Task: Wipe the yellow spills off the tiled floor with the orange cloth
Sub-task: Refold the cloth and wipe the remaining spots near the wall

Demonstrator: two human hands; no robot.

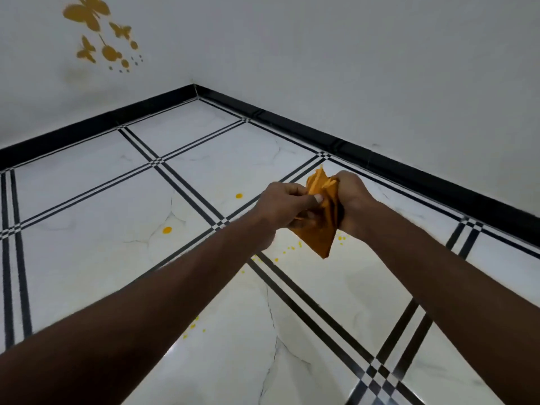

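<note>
Both arms reach out over the white tiled floor [87, 258]. The orange cloth [320, 229] is bunched and folded between my left hand [285, 210] and my right hand [355, 204], held in the air above the floor, one corner hanging down. Yellow spills lie on the tiles: one round drop [239, 196] left of my hands, a second round drop [167, 230] farther left, small splashes [292, 248] under the cloth, and more specks [194, 325] near my left forearm.
Two white walls meet in a corner with a black skirting board [380, 159] along their base. Yellow butterfly decals [90, 27] sit on the left wall. Black double lines cross the floor tiles.
</note>
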